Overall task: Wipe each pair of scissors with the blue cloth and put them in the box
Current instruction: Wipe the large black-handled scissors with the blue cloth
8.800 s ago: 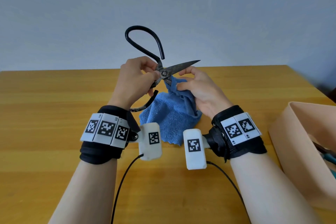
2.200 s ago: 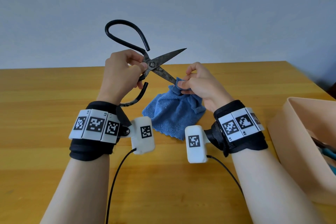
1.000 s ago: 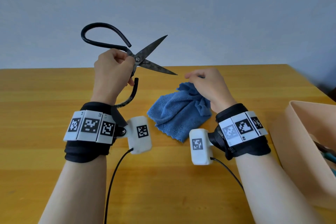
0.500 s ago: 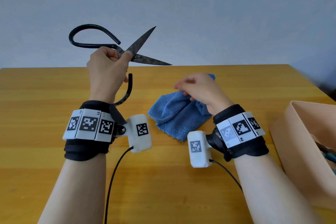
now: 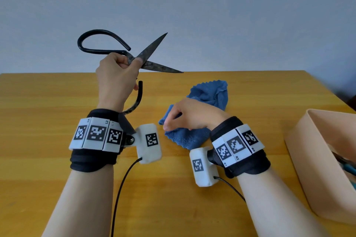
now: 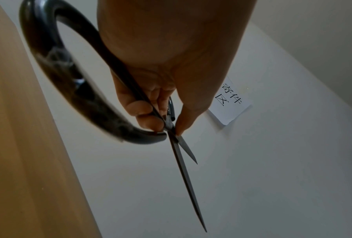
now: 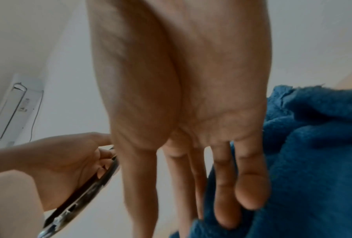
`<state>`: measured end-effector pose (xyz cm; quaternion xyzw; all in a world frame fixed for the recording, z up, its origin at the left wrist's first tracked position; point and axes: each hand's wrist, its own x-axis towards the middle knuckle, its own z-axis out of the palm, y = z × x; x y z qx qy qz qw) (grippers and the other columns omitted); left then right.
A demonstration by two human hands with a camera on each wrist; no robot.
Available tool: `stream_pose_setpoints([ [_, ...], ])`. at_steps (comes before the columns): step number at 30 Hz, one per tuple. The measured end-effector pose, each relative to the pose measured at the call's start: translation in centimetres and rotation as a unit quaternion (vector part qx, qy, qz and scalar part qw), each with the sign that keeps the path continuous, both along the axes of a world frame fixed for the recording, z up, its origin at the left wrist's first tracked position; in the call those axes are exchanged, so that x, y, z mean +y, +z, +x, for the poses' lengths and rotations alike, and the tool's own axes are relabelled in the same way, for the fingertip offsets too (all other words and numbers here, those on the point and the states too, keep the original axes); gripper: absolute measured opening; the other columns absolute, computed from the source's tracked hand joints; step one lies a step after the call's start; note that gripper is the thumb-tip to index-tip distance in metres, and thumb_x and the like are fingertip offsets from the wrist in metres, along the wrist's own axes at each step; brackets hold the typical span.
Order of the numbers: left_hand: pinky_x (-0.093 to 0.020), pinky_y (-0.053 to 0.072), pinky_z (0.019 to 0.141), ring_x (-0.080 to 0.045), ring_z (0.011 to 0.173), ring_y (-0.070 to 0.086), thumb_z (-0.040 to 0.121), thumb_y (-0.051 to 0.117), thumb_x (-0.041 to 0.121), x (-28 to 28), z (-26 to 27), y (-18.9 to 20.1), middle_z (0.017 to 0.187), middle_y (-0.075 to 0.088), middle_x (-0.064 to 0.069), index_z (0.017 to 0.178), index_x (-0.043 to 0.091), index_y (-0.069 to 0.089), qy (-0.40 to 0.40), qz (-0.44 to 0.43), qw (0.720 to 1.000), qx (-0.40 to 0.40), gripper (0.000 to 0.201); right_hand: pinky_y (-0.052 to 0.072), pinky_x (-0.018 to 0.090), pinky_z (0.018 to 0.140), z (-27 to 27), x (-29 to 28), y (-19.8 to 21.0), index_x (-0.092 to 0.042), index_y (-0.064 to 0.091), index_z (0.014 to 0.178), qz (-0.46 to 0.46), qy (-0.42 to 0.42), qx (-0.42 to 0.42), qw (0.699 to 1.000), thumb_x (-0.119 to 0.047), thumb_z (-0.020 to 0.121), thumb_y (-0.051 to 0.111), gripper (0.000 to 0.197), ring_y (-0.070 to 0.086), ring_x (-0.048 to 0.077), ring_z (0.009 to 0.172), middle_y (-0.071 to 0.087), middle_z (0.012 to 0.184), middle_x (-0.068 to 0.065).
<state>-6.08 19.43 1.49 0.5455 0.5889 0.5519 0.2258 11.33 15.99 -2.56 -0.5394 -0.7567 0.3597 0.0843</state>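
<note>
My left hand (image 5: 117, 75) grips a pair of old black scissors (image 5: 154, 46) at the pivot and holds them in the air above the table's left half. The blades are spread and point right. The left wrist view shows my thumb and fingers (image 6: 148, 119) pinching the pivot, with the long blade (image 6: 182, 169) pointing away. The blue cloth (image 5: 210, 92) lies crumpled on the table. My right hand (image 5: 192, 115) rests over its near left part; in the right wrist view its fingers (image 7: 250, 185) are straight against the cloth (image 7: 313, 145).
A peach box (image 5: 317, 159) stands at the table's right edge, with a teal-handled tool (image 5: 349, 168) inside. The wooden table (image 5: 48, 111) runs back to a plain wall. Cables trail from both wrist cameras toward me.
My left hand has lifted the scissors up and to the left, away from the cloth. My right hand has let the cloth drop onto the table and moved to its near left part.
</note>
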Motion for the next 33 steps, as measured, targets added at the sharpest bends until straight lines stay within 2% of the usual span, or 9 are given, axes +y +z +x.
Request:
stream_pose_setpoints([
  [3, -0.027, 0.042, 0.054, -0.005, 0.037, 0.055, 0.091, 0.067, 0.03, -0.1, 0.0, 0.0, 0.079, 0.064, -0.013, 0.083, 0.021, 0.052, -0.003, 0.001, 1.0, 0.0, 0.02, 0.055, 0.033, 0.066, 0.7, 0.3, 0.1, -0.013, 0.076, 0.081, 0.05, -0.091, 0.04, 0.994, -0.033, 0.078, 0.081, 0.021, 0.066, 0.017, 0.075, 0.073, 0.082, -0.003],
  [10, -0.028, 0.043, 0.057, -0.005, 0.038, 0.056, 0.091, 0.066, 0.033, -0.2, 0.0, 0.2, 0.073, 0.061, -0.006, 0.094, 0.015, 0.057, 0.001, 0.012, 1.0, -0.01, 0.021, 0.038, 0.019, 0.057, 2.9, 0.6, 0.5, -0.016, 0.064, 0.108, 0.1, -0.162, 0.048, 0.981, -0.006, 0.078, 0.077, 0.034, 0.051, 0.005, 0.079, 0.052, 0.088, -0.01],
  [13, -0.03, 0.045, 0.058, -0.005, 0.039, 0.056, 0.091, 0.067, 0.034, -0.1, 0.0, 0.2, 0.072, 0.061, -0.003, 0.095, 0.015, 0.057, 0.002, 0.018, 1.0, -0.015, 0.021, 0.051, 0.027, 0.066, 3.4, 1.1, 0.3, -0.011, 0.076, 0.094, 0.169, -0.212, 0.096, 0.958, 0.001, 0.087, 0.064, 0.018, 0.063, 0.014, 0.084, 0.07, 0.086, 0.001],
  [16, -0.03, 0.044, 0.056, -0.006, 0.04, 0.055, 0.091, 0.067, 0.034, -0.1, 0.0, 0.2, 0.07, 0.062, -0.004, 0.095, 0.015, 0.057, -0.01, 0.018, 1.0, -0.016, 0.022, 0.035, 0.031, 0.057, 3.9, 1.6, 0.0, -0.005, 0.07, 0.07, 0.26, -0.252, 0.134, 0.923, -0.012, 0.088, 0.067, 0.02, 0.049, 0.017, 0.063, 0.06, 0.066, 0.015],
  [22, -0.028, 0.042, 0.056, -0.007, 0.04, 0.056, 0.09, 0.069, 0.038, -0.3, 0.5, 0.1, 0.091, 0.068, -0.01, 0.101, 0.014, 0.06, -0.054, 0.019, 0.998, 0.025, 0.028, 0.036, 0.036, 0.06, 5.6, 2.7, 0.1, -0.041, 0.051, 0.041, 0.326, -0.376, 0.197, 0.845, -0.042, 0.087, 0.068, 0.048, 0.042, 0.024, 0.075, 0.036, 0.053, -0.01],
  [27, -0.024, 0.044, 0.051, -0.011, 0.042, 0.058, 0.09, 0.07, 0.037, -0.8, 2.1, 0.5, 0.095, 0.069, -0.008, 0.101, 0.013, 0.061, -0.084, 0.022, 0.995, 0.046, 0.027, 0.026, 0.032, 0.059, 6.2, 2.2, 1.1, -0.022, 0.031, 0.039, 0.286, -0.395, 0.246, 0.838, -0.033, 0.093, 0.062, 0.064, 0.029, 0.011, 0.047, 0.028, 0.035, -0.009],
  [29, -0.018, 0.043, 0.046, -0.01, 0.041, 0.057, 0.09, 0.071, 0.036, -1.1, 2.8, 0.6, 0.096, 0.069, -0.009, 0.1, 0.012, 0.061, -0.096, 0.022, 0.994, 0.056, 0.028, 0.035, 0.029, 0.058, 6.1, 1.9, 1.4, -0.024, 0.046, 0.048, 0.287, -0.383, 0.272, 0.835, -0.024, 0.095, 0.06, 0.049, 0.042, 0.004, 0.049, 0.042, 0.043, -0.019],
  [31, -0.015, 0.041, 0.044, -0.011, 0.041, 0.057, 0.09, 0.071, 0.036, -1.3, 3.2, 0.6, 0.097, 0.068, -0.009, 0.099, 0.012, 0.061, -0.107, 0.023, 0.992, 0.067, 0.028, 0.05, 0.023, 0.074, 5.9, 1.8, 1.5, -0.016, 0.073, 0.078, 0.282, -0.371, 0.306, 0.83, -0.016, 0.096, 0.058, 0.023, 0.06, -0.006, 0.078, 0.067, 0.079, -0.022],
  [33, -0.013, 0.039, 0.042, -0.014, 0.043, 0.058, 0.09, 0.072, 0.035, -1.4, 3.6, 0.5, 0.097, 0.068, -0.007, 0.098, 0.013, 0.06, -0.116, 0.025, 0.99, 0.08, 0.026, 0.053, 0.025, 0.089, 6.0, 1.8, 1.6, -0.014, 0.077, 0.097, 0.263, -0.371, 0.339, 0.824, -0.013, 0.096, 0.056, 0.02, 0.065, 0.002, 0.099, 0.073, 0.101, -0.012],
])
